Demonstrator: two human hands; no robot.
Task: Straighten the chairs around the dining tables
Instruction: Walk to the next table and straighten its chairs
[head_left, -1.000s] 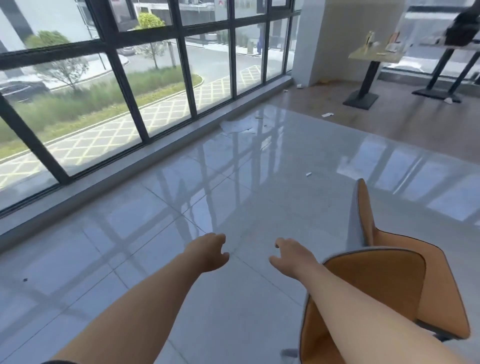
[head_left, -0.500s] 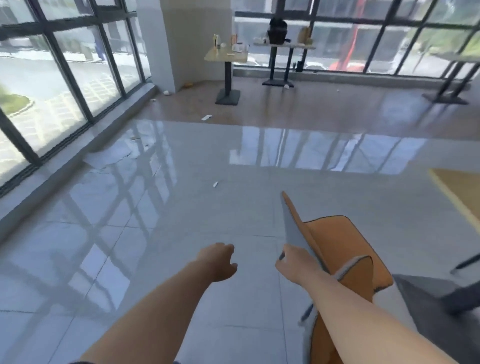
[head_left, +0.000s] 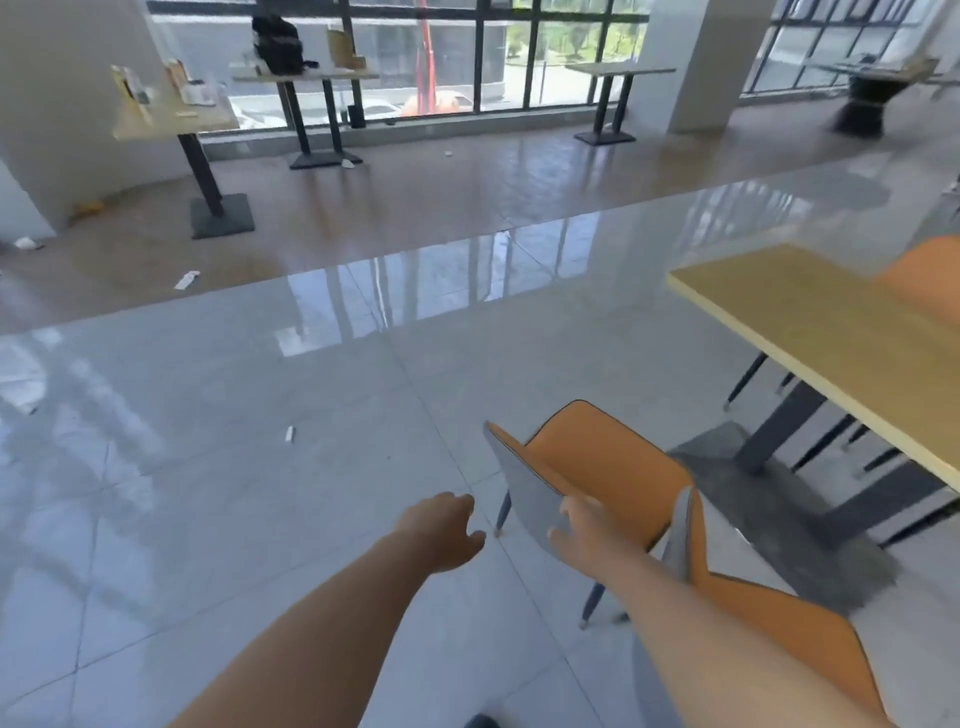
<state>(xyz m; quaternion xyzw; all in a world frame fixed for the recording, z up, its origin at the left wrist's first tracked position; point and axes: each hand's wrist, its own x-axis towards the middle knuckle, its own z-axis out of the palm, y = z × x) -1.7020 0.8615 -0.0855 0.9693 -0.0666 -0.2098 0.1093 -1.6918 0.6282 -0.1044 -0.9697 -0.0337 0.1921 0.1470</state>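
An orange chair with a grey outer shell stands on the tiled floor, left of a wooden dining table. My right hand grips the edge of the grey shell. More orange shell shows under my right forearm; I cannot tell whether it belongs to the same chair. My left hand hovers just left of the chair, fingers loosely curled, holding nothing. Another orange chair sits at the table's far side, partly cut off by the frame edge.
The table's dark pedestal base and thin chair legs stand under the tabletop. Other pedestal tables with clutter stand by the far windows, beside a pillar. Bits of litter lie on the glossy floor.
My view has swung right, from the side windows to the dining table. My right hand went from free to holding the chair's shell. My left hand stays free beside it.
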